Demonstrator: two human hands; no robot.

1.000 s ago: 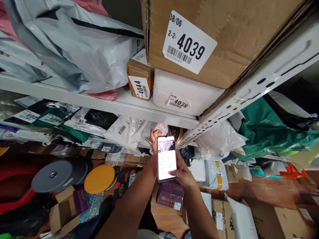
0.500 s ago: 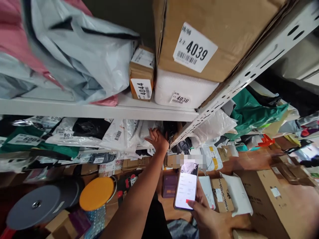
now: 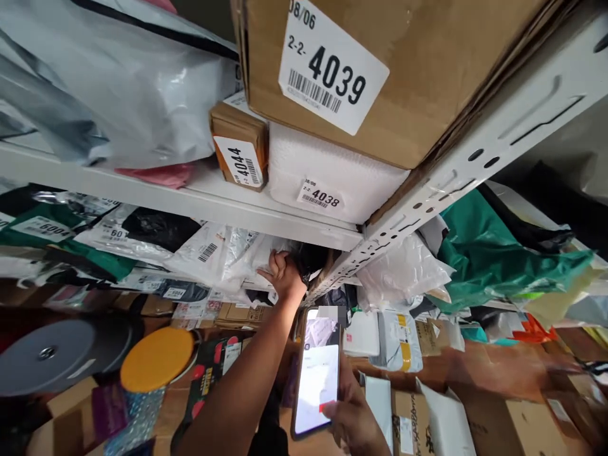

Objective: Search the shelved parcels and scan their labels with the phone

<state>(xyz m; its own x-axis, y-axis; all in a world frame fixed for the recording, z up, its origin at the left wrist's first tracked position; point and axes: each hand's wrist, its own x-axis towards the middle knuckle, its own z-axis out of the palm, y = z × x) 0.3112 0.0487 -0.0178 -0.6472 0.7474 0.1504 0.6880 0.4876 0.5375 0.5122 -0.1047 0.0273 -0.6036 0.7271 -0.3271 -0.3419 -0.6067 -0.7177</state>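
Note:
My left hand point(image 3: 284, 273) reaches into the lower shelf beside the upright post. Its fingers are bent but apart and touch the end of a row of white plastic mailing bags point(image 3: 209, 250). A black parcel point(image 3: 311, 258) lies just beyond the hand, partly hidden. My right hand point(image 3: 351, 411) holds a smartphone point(image 3: 316, 373) upright below the shelf. The lit screen shows a picture at the top, and my thumb rests near a red button low on it.
Above, a large carton point(image 3: 399, 38) labelled 4039 sits on a white parcel point(image 3: 332, 171) marked 4038, beside a small box point(image 3: 240, 149) marked 4044. A perforated white post point(image 3: 427, 196) slants past on the right. Boxes, a yellow-topped stool point(image 3: 156, 359) and parcels crowd the floor.
The view has moved closer to the shelf and tilted. My left hand stays by the white bags, its fingers more bent. The phone now appears further left, nearer my left forearm.

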